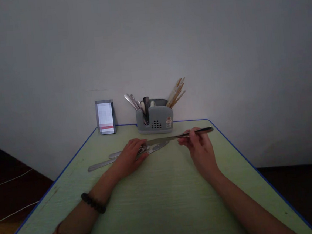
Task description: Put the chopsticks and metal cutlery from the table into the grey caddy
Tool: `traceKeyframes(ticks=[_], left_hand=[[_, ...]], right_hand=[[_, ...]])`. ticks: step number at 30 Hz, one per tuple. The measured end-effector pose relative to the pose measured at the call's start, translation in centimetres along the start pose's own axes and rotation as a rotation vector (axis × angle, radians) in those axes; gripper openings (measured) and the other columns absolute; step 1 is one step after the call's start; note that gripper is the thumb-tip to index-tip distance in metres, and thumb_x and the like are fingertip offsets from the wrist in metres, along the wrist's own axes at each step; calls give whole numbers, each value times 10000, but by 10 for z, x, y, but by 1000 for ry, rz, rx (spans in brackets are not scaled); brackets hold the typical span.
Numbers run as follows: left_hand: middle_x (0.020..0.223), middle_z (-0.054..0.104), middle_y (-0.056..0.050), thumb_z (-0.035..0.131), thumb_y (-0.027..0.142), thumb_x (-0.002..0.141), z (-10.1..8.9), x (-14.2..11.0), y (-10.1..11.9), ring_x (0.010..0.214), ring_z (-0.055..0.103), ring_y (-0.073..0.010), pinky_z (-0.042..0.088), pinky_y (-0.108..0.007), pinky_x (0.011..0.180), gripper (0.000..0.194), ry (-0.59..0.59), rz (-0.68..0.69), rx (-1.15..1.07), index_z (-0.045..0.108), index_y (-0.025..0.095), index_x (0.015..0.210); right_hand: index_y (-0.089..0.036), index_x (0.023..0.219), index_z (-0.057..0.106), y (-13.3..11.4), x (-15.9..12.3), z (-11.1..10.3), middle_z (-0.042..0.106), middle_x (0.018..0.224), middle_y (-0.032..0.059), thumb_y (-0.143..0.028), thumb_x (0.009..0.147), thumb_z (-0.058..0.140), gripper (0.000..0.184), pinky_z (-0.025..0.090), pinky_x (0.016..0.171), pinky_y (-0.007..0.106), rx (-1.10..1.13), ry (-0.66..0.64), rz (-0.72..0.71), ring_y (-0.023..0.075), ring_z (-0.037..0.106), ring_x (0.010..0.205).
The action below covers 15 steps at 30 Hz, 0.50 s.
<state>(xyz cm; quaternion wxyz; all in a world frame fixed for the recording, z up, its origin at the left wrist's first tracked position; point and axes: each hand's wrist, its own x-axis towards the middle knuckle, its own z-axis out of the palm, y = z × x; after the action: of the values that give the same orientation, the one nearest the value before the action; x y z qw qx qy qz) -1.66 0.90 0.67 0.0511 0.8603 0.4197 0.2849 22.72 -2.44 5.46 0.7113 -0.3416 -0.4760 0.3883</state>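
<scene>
In my right hand [199, 146] a metal table knife [164, 139] is gripped by its handle, which points right. Its blade reaches left, close to the fingertips of my left hand [132, 153]. That hand lies over cutlery on the table, thumb and fingers apart. Beneath it runs another table knife [101, 165], with its handle out to the left and its blade showing on the right. A second metal handle [114, 155] lies just behind; its far end is mostly covered by my fingers.
A grey cutlery holder [160, 118] stands at the back against the wall, with metal handles [130, 101] on its left and chopsticks [177, 92] leaning out right. A phone [105, 117] stands upright at the back left. Blue edging borders the green table [165, 205].
</scene>
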Motion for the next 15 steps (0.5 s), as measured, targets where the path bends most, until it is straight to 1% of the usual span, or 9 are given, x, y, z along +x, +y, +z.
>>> traceKeyframes(ticks=[2, 3, 5, 7, 9, 11, 13, 15], left_hand=[[1171, 588, -120, 510, 367, 890, -1, 1, 1, 1101, 512, -247, 438, -423, 965, 428, 40, 6, -10, 485, 171, 1270], [1148, 598, -117, 512, 368, 890, -2, 2, 2, 1074, 529, -242, 455, -413, 938, 420, 60, 2, -12, 491, 175, 1263], [1055, 632, -102, 506, 363, 897, -3, 2, 3, 976, 573, -225, 486, -388, 866, 382, 103, -7, -11, 518, 180, 1232], [928, 654, -73, 485, 345, 913, -5, 3, 4, 854, 600, -196, 500, -349, 793, 323, 124, 9, -15, 555, 182, 1183], [851, 656, -56, 458, 328, 930, -7, 3, 6, 781, 602, -174, 496, -315, 745, 276, 131, 55, -11, 595, 185, 1123], [839, 656, -57, 441, 324, 939, -8, 4, 8, 767, 600, -166, 492, -299, 729, 268, 120, 104, 2, 619, 183, 1082], [864, 656, -63, 458, 345, 931, -8, 3, 10, 798, 599, -172, 494, -303, 749, 278, 89, 129, 21, 620, 186, 1091], [952, 651, -76, 497, 375, 909, -7, 3, 11, 885, 594, -187, 495, -320, 802, 309, 36, 133, 39, 600, 196, 1140]], right_hand=[[-209, 827, 543, 8, 1, 0, 619, 790, -38, -436, 715, 713, 304, 542, 647, 257, 154, 70, 184, 102, 640, 634], [-206, 802, 543, 12, 1, 0, 621, 747, -49, -424, 672, 750, 327, 546, 641, 250, 214, 108, 261, 103, 646, 626], [-203, 758, 535, 18, 1, -1, 614, 676, -69, -352, 607, 801, 341, 553, 623, 232, 294, 173, 381, 101, 649, 605], [-204, 738, 523, 21, 0, -1, 605, 632, -79, -272, 589, 808, 329, 552, 587, 217, 330, 210, 467, 97, 642, 577], [-209, 743, 513, 23, -2, -1, 594, 604, -81, -232, 594, 793, 319, 545, 546, 208, 343, 221, 516, 94, 626, 543], [-215, 755, 502, 25, -3, -1, 580, 605, -85, -227, 595, 785, 324, 539, 524, 210, 339, 220, 530, 93, 614, 524], [-220, 757, 492, 26, -4, -3, 573, 637, -81, -254, 614, 768, 313, 533, 512, 222, 329, 192, 525, 91, 602, 519], [-220, 735, 480, 27, -3, -6, 545, 639, -74, -325, 654, 732, 285, 515, 479, 239, 339, 124, 537, 86, 558, 480]])
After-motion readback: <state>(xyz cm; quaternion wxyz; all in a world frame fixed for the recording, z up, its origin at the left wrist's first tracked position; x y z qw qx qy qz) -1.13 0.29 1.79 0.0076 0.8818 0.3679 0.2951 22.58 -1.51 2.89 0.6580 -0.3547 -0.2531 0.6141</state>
